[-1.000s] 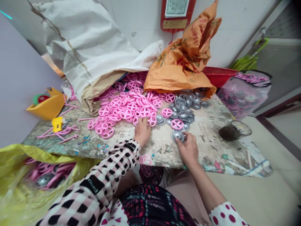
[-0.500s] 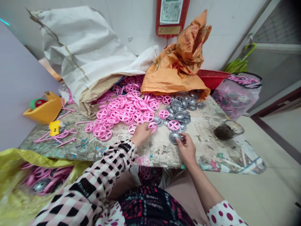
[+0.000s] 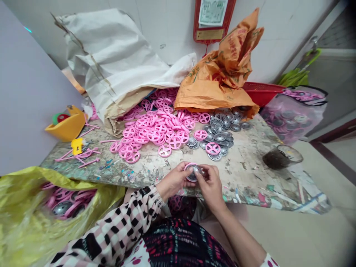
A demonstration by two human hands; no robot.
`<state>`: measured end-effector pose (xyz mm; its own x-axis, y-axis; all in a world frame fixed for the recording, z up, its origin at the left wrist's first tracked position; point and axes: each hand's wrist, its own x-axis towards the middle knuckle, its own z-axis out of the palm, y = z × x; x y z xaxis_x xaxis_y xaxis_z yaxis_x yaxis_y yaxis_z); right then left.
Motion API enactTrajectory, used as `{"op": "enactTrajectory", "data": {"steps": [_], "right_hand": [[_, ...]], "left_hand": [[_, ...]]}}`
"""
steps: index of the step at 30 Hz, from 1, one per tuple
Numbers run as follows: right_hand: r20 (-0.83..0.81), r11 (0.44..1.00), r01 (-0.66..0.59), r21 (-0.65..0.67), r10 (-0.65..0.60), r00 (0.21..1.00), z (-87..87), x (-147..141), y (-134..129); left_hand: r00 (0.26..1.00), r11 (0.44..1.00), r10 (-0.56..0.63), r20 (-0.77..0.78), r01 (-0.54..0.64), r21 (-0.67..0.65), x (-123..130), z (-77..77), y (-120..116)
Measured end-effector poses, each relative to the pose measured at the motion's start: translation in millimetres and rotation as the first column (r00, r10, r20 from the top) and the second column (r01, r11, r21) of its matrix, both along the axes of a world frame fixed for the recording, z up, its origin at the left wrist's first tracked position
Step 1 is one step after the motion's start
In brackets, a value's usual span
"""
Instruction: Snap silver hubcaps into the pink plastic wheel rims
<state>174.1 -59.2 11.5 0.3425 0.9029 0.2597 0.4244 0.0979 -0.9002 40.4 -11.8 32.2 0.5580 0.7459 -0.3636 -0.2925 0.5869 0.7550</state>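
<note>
Plainly, in the head view, the left hand (image 3: 172, 182) and right hand (image 3: 212, 188) are half-curled, gripping a pink wheel (image 3: 191, 164) with a grey disc (image 3: 196, 168) against it between them. Both look light, stiff and slightly slick, probably best pinched by the rim. Beyond the right hand, red print on the orange sack (image 3: 217, 98) is unreadable.

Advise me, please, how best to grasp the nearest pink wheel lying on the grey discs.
Probably pinch the pink wheel by its near rim from above, reaching through a spoke gap: it lies uncovered on the grey discs, and its four spokes leave openings.
</note>
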Motion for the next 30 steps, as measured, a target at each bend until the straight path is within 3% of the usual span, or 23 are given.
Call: {"op": "enactTrajectory", "data": {"steps": [2, 6, 11, 14, 18, 20, 22, 24, 27, 28, 30], "right_hand": [[-0.053, 0.999, -0.019, -0.031, 0.017, 0.998, 0.8, 2, -2], [-0.201, 0.97, -0.214, -0.116, 0.188, 0.961, 6.4, 7, -3], [-0.322, 0.982, -0.163, -0.098, 0.124, 0.939, 5.4, 0, -4], [-0.341, 0.97, -0.217, -0.111, 0.168, 0.925, -2.5, 0, -7], [-0.143, 0.89, -0.404, -0.212, 0.38, 0.914, -5.7, 4, -26], [0.042, 0.837, -0.48, -0.262, 0.507, 0.861, -1.7, 4, -38], [0.207, 0.824, -0.488, -0.289, 0.551, 0.808, 3.3, 7, -41], [0.317, 0.868, -0.42, -0.266, 0.49, 0.812, 6.5, 16, -32], [0.375, 0.981, -0.127, -0.143, 0.173, 0.911, 5.9, 42, 8], [0.397, 0.993, 0.023, -0.117, 0.025, 0.918, 4.5, 53, 24], [0.461, 0.96, 0.254, -0.119, -0.173, 0.87, 0.9, 72, 56]], "left_hand": [[1.0, 0.999, -0.012, -0.004, 0.012, 0.032, -1, 1.3, -3], [0.999, 0.996, -0.024, -0.021, 0.026, 0.086, -2, 2.3, -6], [0.994, 0.991, 0.01, -0.107, 0.005, 0.137, 1, -2.6, -12], [0.973, 0.978, -0.02, -0.231, 0.067, 0.197, -5, -3.8, -11], [0.884, 0.912, 0.04, -0.467, 0.158, 0.378, -26, -4.8, -5], [0.87, 0.91, 0.089, -0.486, 0.128, 0.395, -36, -8.1, -1], [0.867, 0.921, 0.104, -0.488, 0.101, 0.377, -43, -13.6, 1], [0.852, 0.913, 0.119, -0.509, 0.108, 0.393, -46, -19.5, 1], [0.825, 0.882, 0.158, -0.542, 0.129, 0.453, -45, -26.1, -2], [0.816, 0.874, 0.173, -0.551, 0.13, 0.468, -45, -27.4, -3], [0.796, 0.862, 0.2, -0.571, 0.135, 0.489, -44, -29.0, -4]]}}
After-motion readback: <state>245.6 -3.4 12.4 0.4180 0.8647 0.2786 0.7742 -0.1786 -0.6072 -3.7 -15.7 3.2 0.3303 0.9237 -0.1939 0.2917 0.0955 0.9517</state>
